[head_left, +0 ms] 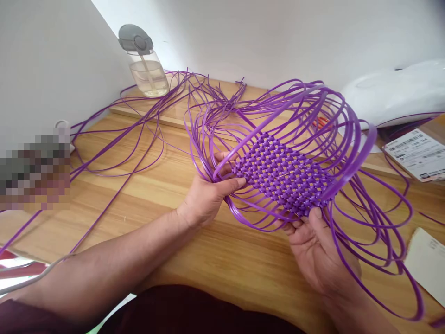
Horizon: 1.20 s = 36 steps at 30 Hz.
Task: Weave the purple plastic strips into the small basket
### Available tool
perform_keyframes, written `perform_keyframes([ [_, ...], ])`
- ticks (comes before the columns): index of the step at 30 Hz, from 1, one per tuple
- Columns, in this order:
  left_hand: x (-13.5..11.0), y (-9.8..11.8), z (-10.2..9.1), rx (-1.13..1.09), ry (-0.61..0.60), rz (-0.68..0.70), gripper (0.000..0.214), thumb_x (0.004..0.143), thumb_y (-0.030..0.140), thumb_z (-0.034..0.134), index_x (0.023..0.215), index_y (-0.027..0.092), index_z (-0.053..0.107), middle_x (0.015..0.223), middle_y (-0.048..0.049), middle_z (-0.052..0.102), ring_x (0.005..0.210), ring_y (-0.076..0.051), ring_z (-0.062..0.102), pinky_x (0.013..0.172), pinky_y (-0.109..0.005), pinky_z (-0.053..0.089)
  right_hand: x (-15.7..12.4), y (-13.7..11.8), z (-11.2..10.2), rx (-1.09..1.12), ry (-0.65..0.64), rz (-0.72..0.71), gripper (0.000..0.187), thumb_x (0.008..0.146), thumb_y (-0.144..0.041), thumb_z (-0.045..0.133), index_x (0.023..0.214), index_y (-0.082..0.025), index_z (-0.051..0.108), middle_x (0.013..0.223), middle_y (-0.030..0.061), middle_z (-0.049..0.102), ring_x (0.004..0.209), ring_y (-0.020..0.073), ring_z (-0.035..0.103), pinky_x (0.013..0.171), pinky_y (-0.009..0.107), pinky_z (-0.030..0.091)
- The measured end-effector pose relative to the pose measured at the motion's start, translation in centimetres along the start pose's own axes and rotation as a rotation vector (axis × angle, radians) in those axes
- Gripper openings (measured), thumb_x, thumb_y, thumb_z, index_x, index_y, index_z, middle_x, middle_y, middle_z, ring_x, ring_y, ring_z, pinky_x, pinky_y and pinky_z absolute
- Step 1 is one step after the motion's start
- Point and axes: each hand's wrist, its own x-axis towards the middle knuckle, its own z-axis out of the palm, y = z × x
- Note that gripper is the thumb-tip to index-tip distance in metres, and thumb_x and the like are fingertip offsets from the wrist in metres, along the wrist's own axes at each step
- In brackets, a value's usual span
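Note:
A purple woven panel of plastic strips [281,174] is held up in front of me, tilted above the table. Its knotted weave forms a rectangle, with long loose strips [354,139] curling out from every side. My left hand [212,188] grips the panel's left edge, thumb on top and fingers behind it. At the near right corner, my right hand [320,246] pinches the weave with the thumb over its edge; some fingertips are hidden underneath. A small gold-coloured thin piece [287,174] shows on the middle of the weave.
A clear bottle with a grey lid [149,65] stands at the back left. More purple strips [114,139] trail left across the wooden table [139,195]. Orange-handled scissors [321,122] lie partly hidden behind the loops. On the right are a labelled box [417,150] and white paper [427,264].

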Motion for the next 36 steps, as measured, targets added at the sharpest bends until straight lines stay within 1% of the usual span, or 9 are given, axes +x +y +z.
perform_keyframes([
  [5, 0.04, 0.11, 0.02, -0.048, 0.002, -0.030, 0.046, 0.069, 0.011, 0.080, 0.109, 0.019, 0.061, 0.087, 0.0011, 0.072, 0.077, -0.012, 0.070, 0.078, -0.026, 0.060, 0.06, 0.10, -0.12, -0.017, -0.013, -0.008, 0.024, 0.091, -0.033, 0.065, 0.115, -0.034, 0.067, 0.106, 0.0003, 0.073, 0.084, 0.0181, 0.069, 0.071, 0.034, 0.059],
  [8, 0.01, 0.15, 0.00, -0.068, 0.012, -0.063, 0.046, 0.070, 0.013, 0.079, 0.113, 0.019, 0.063, 0.085, 0.0012, 0.072, 0.074, -0.013, 0.071, 0.079, -0.028, 0.062, 0.12, 0.13, -0.17, -0.022, -0.015, -0.010, 0.020, 0.091, -0.033, 0.066, 0.111, -0.033, 0.068, 0.105, 0.0005, 0.072, 0.083, 0.0183, 0.068, 0.069, 0.034, 0.060],
  [11, -0.01, 0.11, -0.05, -0.078, 0.010, -0.080, 0.044, 0.071, 0.015, 0.079, 0.112, 0.019, 0.064, 0.084, 0.0008, 0.072, 0.074, -0.015, 0.072, 0.081, -0.032, 0.063, 0.13, 0.17, -0.23, -0.010, 0.000, -0.017, 0.012, 0.090, -0.033, 0.068, 0.102, -0.031, 0.069, 0.096, -0.0003, 0.072, 0.079, 0.0166, 0.067, 0.067, 0.032, 0.059],
  [13, -0.01, 0.06, -0.10, -0.072, 0.017, -0.076, 0.042, 0.071, 0.018, 0.080, 0.111, 0.019, 0.064, 0.084, 0.0008, 0.072, 0.075, -0.016, 0.072, 0.082, -0.034, 0.063, 0.09, 0.20, -0.31, 0.004, 0.001, -0.012, 0.008, 0.089, -0.033, 0.068, 0.097, -0.030, 0.069, 0.091, -0.0015, 0.070, 0.076, 0.0151, 0.065, 0.068, 0.031, 0.059],
  [18, 0.03, 0.00, -0.20, -0.086, 0.021, -0.072, 0.044, 0.070, 0.018, 0.082, 0.108, 0.019, 0.062, 0.075, 0.0035, 0.068, 0.067, -0.012, 0.069, 0.077, -0.029, 0.062, -0.03, 0.28, -0.47, 0.008, -0.011, 0.033, 0.015, 0.090, -0.037, 0.068, 0.103, -0.030, 0.068, 0.099, 0.0001, 0.071, 0.086, 0.0168, 0.067, 0.074, 0.033, 0.059],
  [21, 0.07, 0.05, -0.16, -0.092, 0.025, -0.072, 0.043, 0.069, 0.018, 0.082, 0.107, 0.019, 0.061, 0.074, 0.0035, 0.068, 0.065, -0.011, 0.068, 0.073, -0.027, 0.062, 0.01, 0.24, -0.45, 0.019, -0.010, 0.046, 0.016, 0.089, -0.037, 0.068, 0.104, -0.030, 0.069, 0.099, -0.0004, 0.071, 0.086, 0.0167, 0.068, 0.075, 0.033, 0.060],
  [25, 0.07, 0.03, -0.09, -0.086, 0.029, -0.074, 0.042, 0.070, 0.017, 0.081, 0.108, 0.019, 0.063, 0.076, 0.0021, 0.070, 0.067, -0.012, 0.069, 0.072, -0.025, 0.061, 0.14, 0.12, -0.40, 0.033, -0.023, 0.054, 0.015, 0.090, -0.034, 0.068, 0.105, -0.031, 0.070, 0.098, -0.0012, 0.072, 0.080, 0.0148, 0.067, 0.075, 0.033, 0.060],
  [31, -0.04, -0.13, -0.10, -0.079, -0.002, -0.080, 0.057, 0.071, 0.019, 0.081, 0.126, 0.022, 0.064, 0.089, -0.0022, 0.076, 0.081, -0.018, 0.074, 0.084, -0.033, 0.062, 0.39, 0.13, -0.59, 0.031, -0.010, 0.072, 0.020, 0.089, -0.036, 0.069, 0.108, -0.030, 0.070, 0.099, -0.0005, 0.071, 0.082, 0.0158, 0.068, 0.071, 0.032, 0.061],
  [36, -0.05, -0.15, -0.02, -0.090, 0.007, -0.085, 0.059, 0.073, 0.014, 0.076, 0.130, 0.023, 0.064, 0.091, -0.0025, 0.077, 0.083, -0.019, 0.074, 0.087, -0.035, 0.062, 0.47, 0.06, -0.57, 0.023, -0.019, 0.060, 0.016, 0.089, -0.034, 0.068, 0.105, -0.030, 0.070, 0.095, -0.0014, 0.071, 0.079, 0.0153, 0.068, 0.072, 0.032, 0.061],
])
